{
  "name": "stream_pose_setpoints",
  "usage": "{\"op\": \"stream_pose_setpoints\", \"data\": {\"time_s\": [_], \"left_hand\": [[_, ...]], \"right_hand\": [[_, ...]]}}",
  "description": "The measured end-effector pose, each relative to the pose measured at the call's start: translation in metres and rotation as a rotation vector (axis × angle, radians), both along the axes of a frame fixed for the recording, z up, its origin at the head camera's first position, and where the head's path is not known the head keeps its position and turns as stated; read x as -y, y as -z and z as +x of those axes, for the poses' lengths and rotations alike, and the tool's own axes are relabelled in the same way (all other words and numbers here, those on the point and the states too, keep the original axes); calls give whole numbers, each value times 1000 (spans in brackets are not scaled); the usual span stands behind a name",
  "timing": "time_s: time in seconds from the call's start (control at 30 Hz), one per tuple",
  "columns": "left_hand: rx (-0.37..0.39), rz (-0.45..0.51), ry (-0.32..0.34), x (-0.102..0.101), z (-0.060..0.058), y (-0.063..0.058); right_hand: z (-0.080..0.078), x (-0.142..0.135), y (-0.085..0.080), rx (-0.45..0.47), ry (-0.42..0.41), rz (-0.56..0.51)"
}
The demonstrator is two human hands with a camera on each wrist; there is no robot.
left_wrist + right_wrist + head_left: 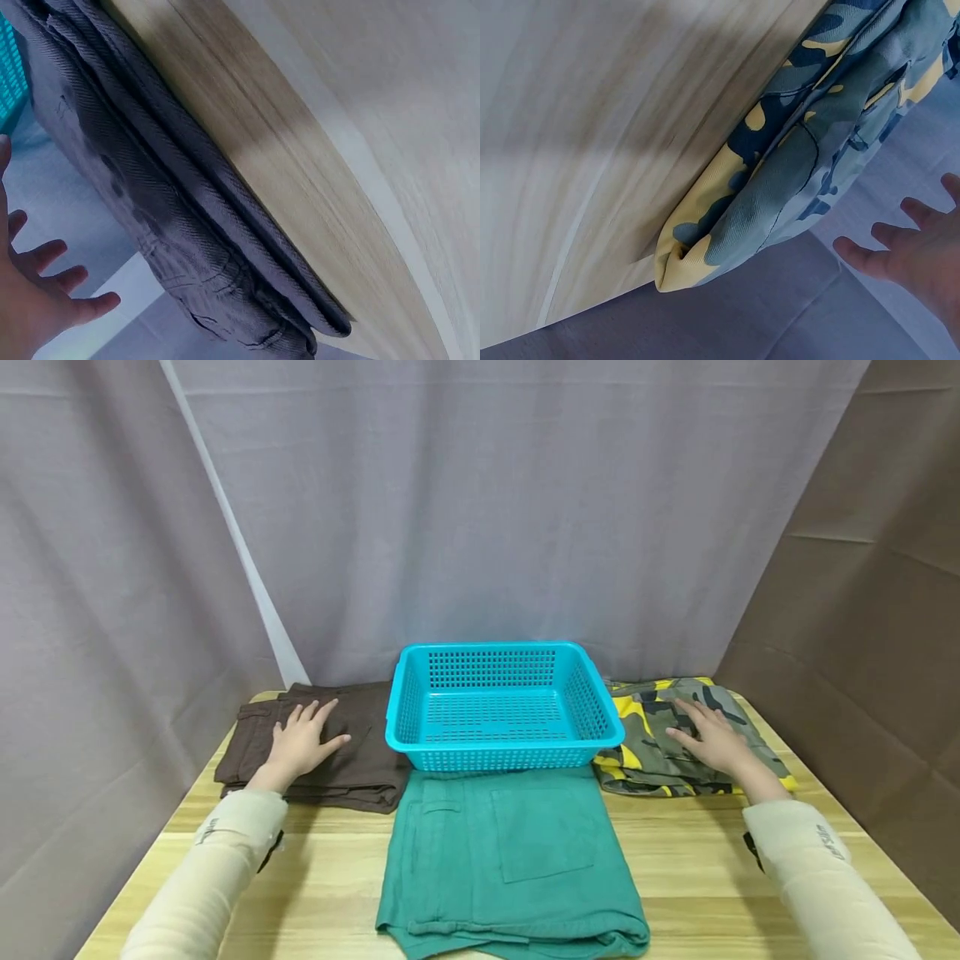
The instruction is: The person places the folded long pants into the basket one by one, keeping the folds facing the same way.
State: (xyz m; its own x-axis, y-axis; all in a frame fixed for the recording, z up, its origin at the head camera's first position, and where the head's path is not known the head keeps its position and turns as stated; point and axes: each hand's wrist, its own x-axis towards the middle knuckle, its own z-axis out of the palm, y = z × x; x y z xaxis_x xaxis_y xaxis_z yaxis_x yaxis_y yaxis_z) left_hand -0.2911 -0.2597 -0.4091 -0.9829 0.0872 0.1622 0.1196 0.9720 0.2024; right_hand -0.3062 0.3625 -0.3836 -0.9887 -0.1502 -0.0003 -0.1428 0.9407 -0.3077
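My left hand, fingers spread, is over the folded dark brown trousers at the table's left; in the left wrist view a gap shows between the fingers and the cloth. Over on the right, my right hand hovers with spread fingers above folded camouflage trousers in yellow, grey and green. Neither hand holds anything. Between the two piles stands a turquoise plastic basket with nothing in it. Folded green trousers lie in front of the basket, nearest to me.
All of this rests on a light wooden table. A grey curtain hangs right behind the basket and along the left, and a brown cloth wall closes off the right side.
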Motion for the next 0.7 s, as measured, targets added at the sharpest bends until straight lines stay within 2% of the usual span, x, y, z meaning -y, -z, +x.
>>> {"op": "stream_pose_setpoints", "data": {"time_s": [0.17, 0.33, 0.5, 0.7], "left_hand": [[-10, 13, 19, -4, 5, -4], [-49, 26, 70, -6, 11, -8], [-87, 102, 113, -5, 18, -9], [-61, 219, 130, -3, 25, -14]], "right_hand": [[4, -7, 0, -41, -32, -24], [7, -12, -4, -78, -54, -9], [10, -9, -11, -29, -41, -38], [17, -3, -17, 18, -3, -121]]}}
